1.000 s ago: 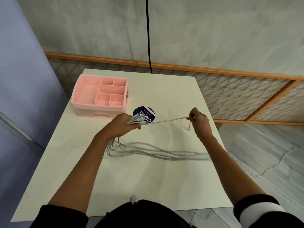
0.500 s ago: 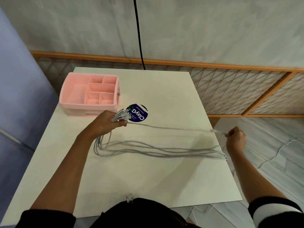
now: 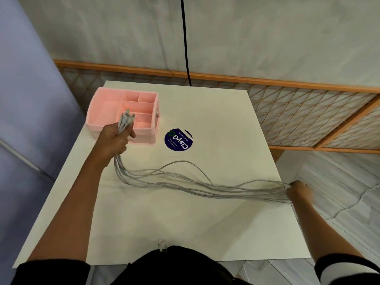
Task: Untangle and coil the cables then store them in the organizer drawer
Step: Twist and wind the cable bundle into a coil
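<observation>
Several grey cables point(image 3: 185, 183) stretch across the white table point(image 3: 164, 223) from left to right. My left hand point(image 3: 114, 138) grips one end of the bundle, with the white plugs point(image 3: 125, 120) sticking up in front of the pink organizer point(image 3: 102, 112). My right hand point(image 3: 298, 191) holds the other end of the bundle at the table's right edge; it is blurred. The pink organizer stands at the far left of the table, its compartments open on top.
A round dark blue sticker point(image 3: 178, 140) lies on the table right of the organizer. A black cord point(image 3: 185, 38) hangs down the back wall. A wooden lattice rail point(image 3: 308, 112) runs behind and right. More grey cable point(image 3: 339, 210) trails on the floor at right.
My left hand rose and moved left toward the organizer with the plug ends. My right hand moved from one cable's end to the bundle at the table's right edge. The cables now lie stretched out.
</observation>
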The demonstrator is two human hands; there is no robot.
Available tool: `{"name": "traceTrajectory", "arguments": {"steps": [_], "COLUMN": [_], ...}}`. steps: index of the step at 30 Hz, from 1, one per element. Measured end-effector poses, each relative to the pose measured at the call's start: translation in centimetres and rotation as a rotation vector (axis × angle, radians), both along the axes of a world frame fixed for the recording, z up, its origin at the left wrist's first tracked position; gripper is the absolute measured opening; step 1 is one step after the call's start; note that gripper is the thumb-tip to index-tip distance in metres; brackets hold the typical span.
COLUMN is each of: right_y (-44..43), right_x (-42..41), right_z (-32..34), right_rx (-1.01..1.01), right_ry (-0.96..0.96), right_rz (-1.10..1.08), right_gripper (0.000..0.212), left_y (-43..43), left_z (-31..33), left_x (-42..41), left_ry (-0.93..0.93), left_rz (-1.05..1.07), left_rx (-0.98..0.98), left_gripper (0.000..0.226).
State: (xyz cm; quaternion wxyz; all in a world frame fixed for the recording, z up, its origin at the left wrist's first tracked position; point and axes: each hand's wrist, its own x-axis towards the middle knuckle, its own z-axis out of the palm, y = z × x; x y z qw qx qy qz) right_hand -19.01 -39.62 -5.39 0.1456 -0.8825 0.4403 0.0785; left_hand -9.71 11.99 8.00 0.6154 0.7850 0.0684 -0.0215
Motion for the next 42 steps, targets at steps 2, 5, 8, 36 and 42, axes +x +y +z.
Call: {"name": "traceTrajectory", "arguments": {"steps": [2,5,8,36,42], "right_y": [1.9,6.5,12.7,42.6,40.3], "right_x": [1.7,5.3,8.8,6.7,7.2], "right_z": [0.7,2.1,4.2,15.2,15.1], "right_rx": [-0.038,-0.001,0.05,0.894,1.293], "right_ry": [-0.007,-0.121,-0.237,-0.415,-0.124], "right_rz": [0.062,0.19,0.412,1.167,0.998], "right_gripper": [0.038,0.037,0.033,0.054,0.05], "left_y": [0.3,1.0,1.8,4.0,2.4], "left_z": [0.3,1.0,1.9,4.5,3.9], "left_x": [0.0,-0.3,-0.4,1.0,0.8], "left_ry": [-0.022,-0.066,-0.1,-0.236,-0.21], "left_rz": [0.028,0.023,0.002,0.195,0.179], "left_rx": [-0.084,-0.274,-0.404,-1.052,-1.207], "left_gripper": [0.036,0.034,0.044,0.042,0.046]}}
